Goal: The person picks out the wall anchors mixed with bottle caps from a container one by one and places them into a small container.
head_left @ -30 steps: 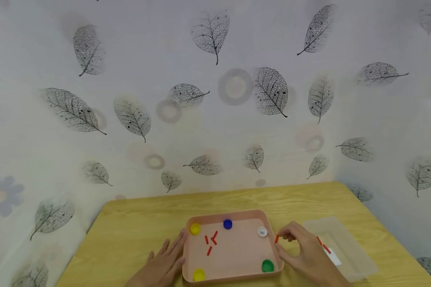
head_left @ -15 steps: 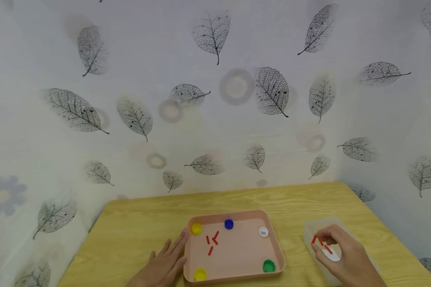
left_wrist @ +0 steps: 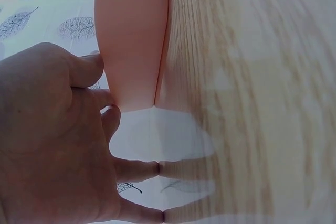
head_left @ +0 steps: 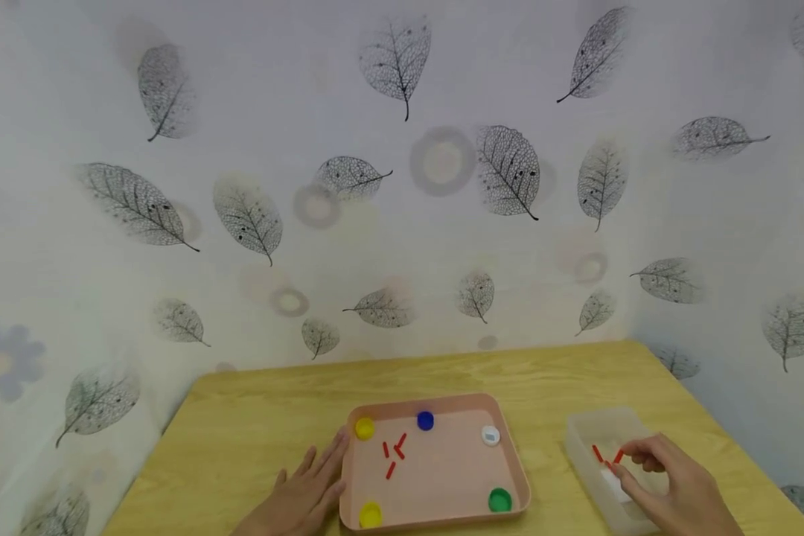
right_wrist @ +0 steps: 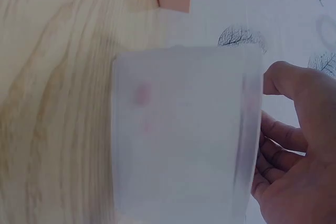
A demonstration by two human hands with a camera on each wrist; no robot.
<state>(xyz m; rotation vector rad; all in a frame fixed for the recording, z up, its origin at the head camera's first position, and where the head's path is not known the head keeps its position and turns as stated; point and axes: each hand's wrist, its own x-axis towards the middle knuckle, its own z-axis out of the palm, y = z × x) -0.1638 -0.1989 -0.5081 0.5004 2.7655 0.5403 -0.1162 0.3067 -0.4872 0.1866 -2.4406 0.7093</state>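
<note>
My left hand (head_left: 301,487) lies with straight fingers against the left side of a pink tray (head_left: 452,473); the left wrist view shows its thumb and index at the tray wall, other fingertips on the table. My right hand (head_left: 680,484) is over a translucent plastic box (head_left: 586,480), thumb and index pinching a small red stick (head_left: 619,455). Another red stick (head_left: 598,453) lies in the box beside a white block-like piece (head_left: 614,485). From the right wrist, the frosted box wall (right_wrist: 178,140) hides the fingertips. Several red sticks (head_left: 391,470) lie loose in the tray's left half.
Around the tray's inside edge sit two yellow caps (head_left: 365,428) (head_left: 371,514), a blue cap (head_left: 425,420), a white cap (head_left: 490,435) and a green cap (head_left: 499,499). Beneath everything is a wooden table (head_left: 254,417), backed by a leaf-patterned wall (head_left: 402,238).
My right hand has moved right from the tray's right rim to over the box, with a red stick at its fingertips throughout. The left hand and the tray's contents have stayed put.
</note>
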